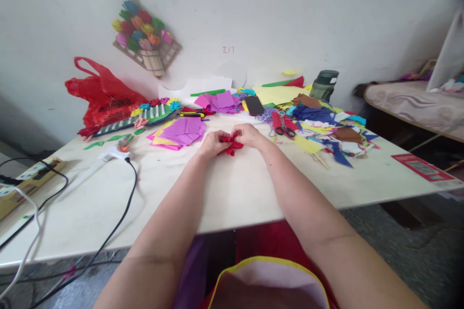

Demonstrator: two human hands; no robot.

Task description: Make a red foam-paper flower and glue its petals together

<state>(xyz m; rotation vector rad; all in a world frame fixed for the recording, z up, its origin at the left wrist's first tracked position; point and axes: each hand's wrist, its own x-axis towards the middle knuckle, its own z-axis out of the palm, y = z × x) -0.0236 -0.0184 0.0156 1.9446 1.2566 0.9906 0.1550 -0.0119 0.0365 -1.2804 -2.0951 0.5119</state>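
Note:
Both my hands meet at the middle of the white table (232,193) around a small crumpled red paper piece (230,145). My left hand (212,143) pinches its left side with fingers closed. My right hand (250,135) grips its right side, fingers curled. A stack of purple and pink paper squares (181,131) lies just behind my left hand. Red-handled scissors (284,128) rest to the right of my right hand.
Coloured paper scraps (326,128) cover the back right. A black phone (253,105), a green bottle (324,84), a red plastic bag (105,94), a glue gun (116,153) with its black cable, a power strip (25,178) and a paper-flower craft (145,34) on the wall surround them.

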